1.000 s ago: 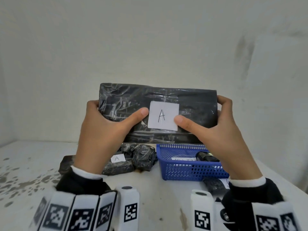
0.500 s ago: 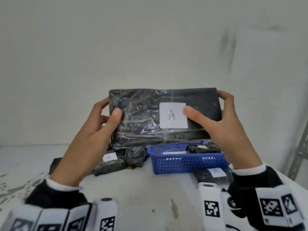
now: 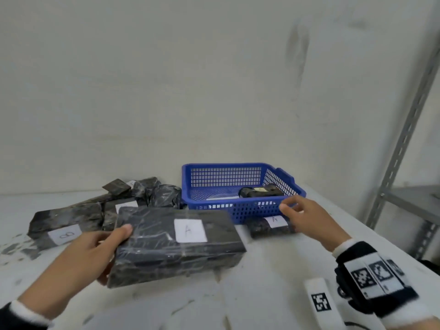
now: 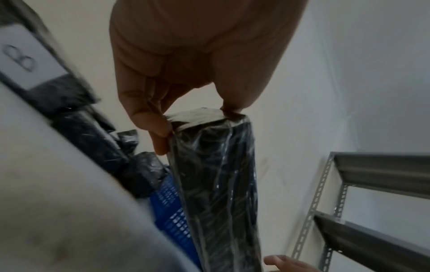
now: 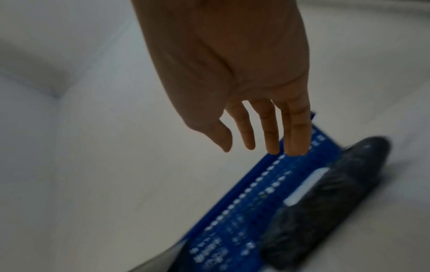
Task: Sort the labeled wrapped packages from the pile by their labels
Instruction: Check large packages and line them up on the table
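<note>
Head view: left hand [image 3: 78, 256] grips the left end of a large black wrapped package [image 3: 176, 244], thumb on top, fingers under; its white label [image 3: 190, 231] reads "A" and faces up. The package sits low over the worktop [image 3: 262, 282], in front of the pile of wrapped packages [image 3: 95, 208] lying toward the worktop's far left; one pile package carries a label that looks like "B" [image 3: 65, 234]. Right hand [image 3: 309, 217] is free of the package, fingers loosely extended, above a small wrapped package labelled "A" [image 3: 271, 225] that lies just in front of the blue basket [image 3: 238, 186] near the worktop's far right. One dark item [image 3: 259, 192] lies inside the basket. Left wrist view: left hand [image 4: 186, 73] pinches the package's [image 4: 216, 184] end between thumb and fingers; the package runs away from the hand toward the basket [image 4: 172, 211]; pile packages [image 4: 97, 139] to its left. Right wrist view: right hand [image 5: 244, 92] spread, fingers straight, holding nothing, fingertips [image 5: 295, 149] over the basket's [image 5: 232, 220] rim; the small package [image 5: 325, 198] lies beside the basket's wall. Contact with either cannot be told; frame blurred.
</note>
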